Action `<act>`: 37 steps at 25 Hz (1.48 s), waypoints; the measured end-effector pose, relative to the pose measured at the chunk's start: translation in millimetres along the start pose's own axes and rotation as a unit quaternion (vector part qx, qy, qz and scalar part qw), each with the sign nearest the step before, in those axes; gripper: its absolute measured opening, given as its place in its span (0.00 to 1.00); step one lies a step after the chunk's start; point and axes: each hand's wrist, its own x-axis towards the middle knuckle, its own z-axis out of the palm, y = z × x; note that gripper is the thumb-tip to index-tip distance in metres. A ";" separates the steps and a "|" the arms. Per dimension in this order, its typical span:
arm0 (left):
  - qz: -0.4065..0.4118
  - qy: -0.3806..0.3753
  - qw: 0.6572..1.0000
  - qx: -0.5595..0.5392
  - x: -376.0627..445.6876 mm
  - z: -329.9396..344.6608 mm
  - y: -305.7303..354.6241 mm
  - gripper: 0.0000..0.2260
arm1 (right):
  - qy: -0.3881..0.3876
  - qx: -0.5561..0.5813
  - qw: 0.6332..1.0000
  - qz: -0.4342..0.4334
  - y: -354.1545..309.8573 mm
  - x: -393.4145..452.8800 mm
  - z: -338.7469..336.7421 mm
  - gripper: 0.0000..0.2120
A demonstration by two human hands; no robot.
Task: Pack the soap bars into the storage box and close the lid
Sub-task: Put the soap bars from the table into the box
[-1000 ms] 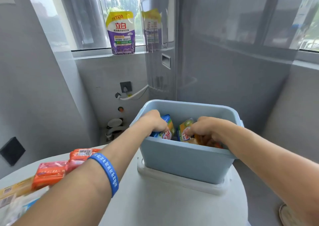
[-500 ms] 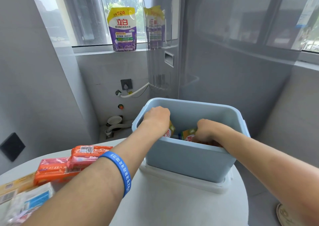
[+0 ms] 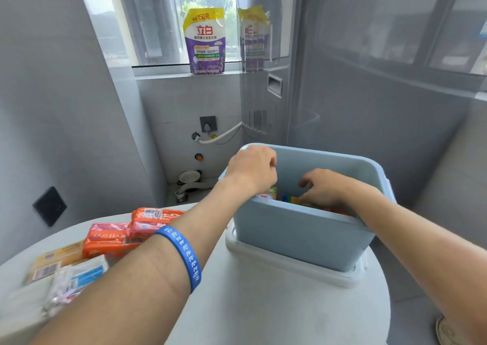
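Note:
A light blue storage box (image 3: 303, 234) stands open on its white lid (image 3: 290, 263), which lies under it on the table. Several wrapped soap bars (image 3: 290, 199) show just over the box's near wall. My left hand (image 3: 251, 170) hovers at the box's left rim with fingers curled down; its grip is hidden. My right hand (image 3: 324, 186) is inside the box, fingers spread on the bars. More soap lies at the left: two orange packs (image 3: 110, 242), a yellowish pack (image 3: 52, 260) and a white-and-blue pack (image 3: 84, 273).
The round white table (image 3: 263, 305) ends close to the right of the box. A purple detergent pouch (image 3: 205, 41) stands on the windowsill behind. A tall grey appliance (image 3: 263, 81) rises beyond the box. A shoe (image 3: 448, 331) is on the floor at the lower right.
My left hand has risen from inside the box to its rim, and the blue-yellow bar it gripped is down in the box. My right hand has spread its fingers.

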 end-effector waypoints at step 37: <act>-0.189 0.176 0.956 -0.142 -156.2 -52.6 -199.0 0.19 | 0.025 0.498 0.859 -0.117 -229.7 -31.4 79.9 0.10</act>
